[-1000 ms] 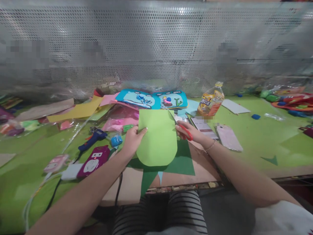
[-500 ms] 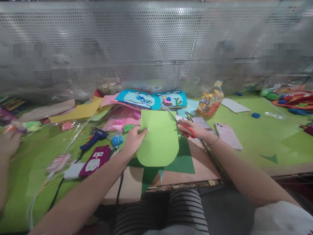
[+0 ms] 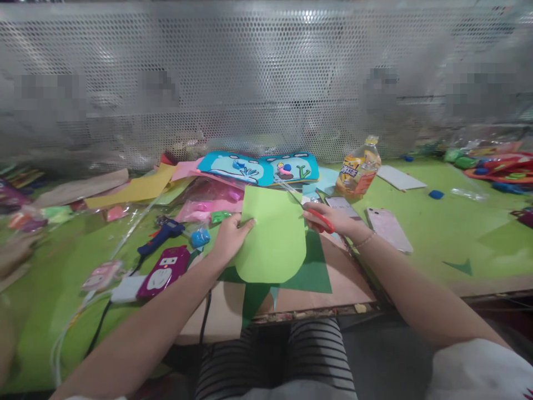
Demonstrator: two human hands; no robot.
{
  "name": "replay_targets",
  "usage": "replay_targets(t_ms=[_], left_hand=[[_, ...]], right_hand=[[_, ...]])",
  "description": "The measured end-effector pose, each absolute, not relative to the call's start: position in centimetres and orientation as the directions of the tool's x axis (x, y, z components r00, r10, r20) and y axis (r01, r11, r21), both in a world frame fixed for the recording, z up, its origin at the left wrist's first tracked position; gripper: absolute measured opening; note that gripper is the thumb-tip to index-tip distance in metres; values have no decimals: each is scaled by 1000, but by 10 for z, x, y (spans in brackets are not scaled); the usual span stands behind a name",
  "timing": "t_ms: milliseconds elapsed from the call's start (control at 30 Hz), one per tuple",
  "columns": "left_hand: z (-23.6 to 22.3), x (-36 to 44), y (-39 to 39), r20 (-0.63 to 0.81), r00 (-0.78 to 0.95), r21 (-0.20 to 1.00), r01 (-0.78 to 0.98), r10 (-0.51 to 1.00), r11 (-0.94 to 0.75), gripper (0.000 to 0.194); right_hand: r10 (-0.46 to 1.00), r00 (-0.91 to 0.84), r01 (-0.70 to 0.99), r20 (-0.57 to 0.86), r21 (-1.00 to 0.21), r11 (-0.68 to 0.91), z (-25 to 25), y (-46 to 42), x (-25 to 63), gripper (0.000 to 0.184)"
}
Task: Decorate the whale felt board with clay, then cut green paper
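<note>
A light green sheet of paper (image 3: 272, 236), its bottom corners rounded, is held up above the table in front of me. My left hand (image 3: 232, 238) pinches its left edge, thumb on the near face. In my right hand (image 3: 333, 218) is a pair of scissors (image 3: 323, 221) with red handles. Their blades point up and left at the paper's upper right edge, partly out of sight. Under the paper lies a dark green sheet (image 3: 314, 272) on brown board. Behind it stands a blue craft panel (image 3: 266, 168) decorated with coloured clay shapes.
Left of the paper are a blue glue gun (image 3: 164, 234), a purple power bank (image 3: 166, 271) and cables. On the right lie a pink phone (image 3: 388, 229), another phone (image 3: 342, 206) and a drink bottle (image 3: 360, 169). Another person's hand (image 3: 16, 253) is at the far left.
The green paper has shifted slightly to the right and tilted, with my left hand moving along. My right hand with the scissors stays nearly in place. The other person's hand at left has moved lower.
</note>
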State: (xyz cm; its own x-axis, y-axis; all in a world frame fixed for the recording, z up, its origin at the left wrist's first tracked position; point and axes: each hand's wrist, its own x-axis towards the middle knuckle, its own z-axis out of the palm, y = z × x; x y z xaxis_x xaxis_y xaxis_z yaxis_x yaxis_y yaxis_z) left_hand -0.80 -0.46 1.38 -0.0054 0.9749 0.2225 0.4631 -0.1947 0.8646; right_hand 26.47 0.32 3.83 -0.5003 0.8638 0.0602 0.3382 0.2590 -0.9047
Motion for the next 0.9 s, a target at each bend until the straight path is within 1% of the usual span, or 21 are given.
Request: replay_targets(t_ms=[133, 333, 567, 900], left_hand=[[15, -7, -5, 239, -3, 856, 472, 971, -209, 28], [15, -6, -7, 213, 39, 879, 429, 976, -209, 25], [15, -6, -7, 159, 45, 888, 430, 986, -163, 29], [21, -3, -12, 131, 90, 903, 401, 987, -156, 28]], right_hand=[[858, -512, 372, 45, -889, 268, 34, 8, 268, 45], [867, -498, 383, 5, -896, 225, 37, 8, 271, 43], [837, -547, 386, 2, -887, 255, 34, 13, 281, 43], [825, -563, 466, -54, -845, 263, 41, 12, 288, 44]])
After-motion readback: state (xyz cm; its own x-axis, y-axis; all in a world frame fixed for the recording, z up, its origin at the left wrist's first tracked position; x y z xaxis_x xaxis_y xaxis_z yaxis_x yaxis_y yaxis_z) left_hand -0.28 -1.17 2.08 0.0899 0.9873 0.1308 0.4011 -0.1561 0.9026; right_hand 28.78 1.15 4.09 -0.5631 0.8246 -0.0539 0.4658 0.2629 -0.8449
